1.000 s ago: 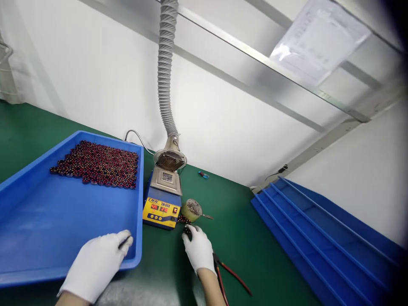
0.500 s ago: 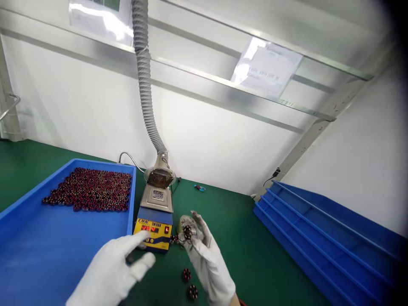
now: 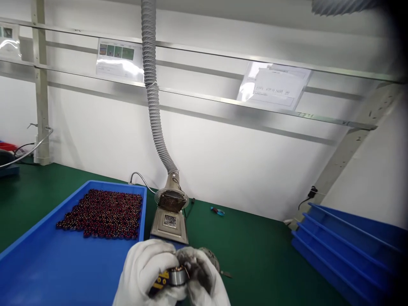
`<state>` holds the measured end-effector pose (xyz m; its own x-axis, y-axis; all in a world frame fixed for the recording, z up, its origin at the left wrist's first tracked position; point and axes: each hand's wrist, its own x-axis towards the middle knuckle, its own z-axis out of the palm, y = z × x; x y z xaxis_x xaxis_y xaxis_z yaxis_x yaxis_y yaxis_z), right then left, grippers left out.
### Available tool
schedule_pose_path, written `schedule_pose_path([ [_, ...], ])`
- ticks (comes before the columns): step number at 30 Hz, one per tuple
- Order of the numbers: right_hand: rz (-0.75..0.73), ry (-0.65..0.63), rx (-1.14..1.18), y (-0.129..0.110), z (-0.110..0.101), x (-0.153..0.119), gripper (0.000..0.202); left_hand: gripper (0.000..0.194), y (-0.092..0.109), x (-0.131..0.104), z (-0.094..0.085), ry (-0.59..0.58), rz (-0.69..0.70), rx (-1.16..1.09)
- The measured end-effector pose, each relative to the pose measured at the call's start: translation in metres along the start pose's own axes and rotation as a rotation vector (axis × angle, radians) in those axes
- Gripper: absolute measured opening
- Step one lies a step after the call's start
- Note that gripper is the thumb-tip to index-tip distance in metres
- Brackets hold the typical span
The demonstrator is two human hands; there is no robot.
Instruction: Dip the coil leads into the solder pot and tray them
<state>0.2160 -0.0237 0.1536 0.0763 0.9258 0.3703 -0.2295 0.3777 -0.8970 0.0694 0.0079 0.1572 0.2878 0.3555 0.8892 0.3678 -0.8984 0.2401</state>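
Bench: green mat (image 3: 242,242) running back to a white wall with metal rails and clipped paper sheets.
Left hand: white-gloved left hand (image 3: 145,270) low in the middle of the view, fingers curled around the left side of a small round metal part (image 3: 177,276).
Right hand: gloved right hand (image 3: 204,278) with grey-stained fingertips, pinching the same part from the right; the two hands touch.
Part: held up between both hands, just in front of the solder pot (image 3: 170,223), hiding most of its yellow front panel.
Solder pot: stands on the mat just right of the blue tray (image 3: 47,263), under a round fume inlet (image 3: 171,199) on a ribbed grey hose (image 3: 152,85) that rises out of view.
Tray: holds a heap of dark red wound coils (image 3: 103,213) at its far end; the near floor is bare blue.
Right side: stack of blue trays (image 3: 347,246), well apart from the hands.
Far mat: small blue-handled tool (image 3: 217,211) near the wall.
Behind the right hand: a round tin, mostly hidden.
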Motion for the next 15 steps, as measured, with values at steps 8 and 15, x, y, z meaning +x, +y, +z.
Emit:
schedule_pose_path([
  [8, -0.053, 0.002, -0.045, -0.004, 0.002, 0.000, 0.025, 0.010, 0.002, 0.011, -0.010, -0.100, 0.133, -0.011],
  [15, 0.111, 0.099, 0.259, 0.000, -0.001, -0.001, 0.022, 0.015, -0.006, 0.001, -0.016, -0.077, 0.197, 0.254],
])
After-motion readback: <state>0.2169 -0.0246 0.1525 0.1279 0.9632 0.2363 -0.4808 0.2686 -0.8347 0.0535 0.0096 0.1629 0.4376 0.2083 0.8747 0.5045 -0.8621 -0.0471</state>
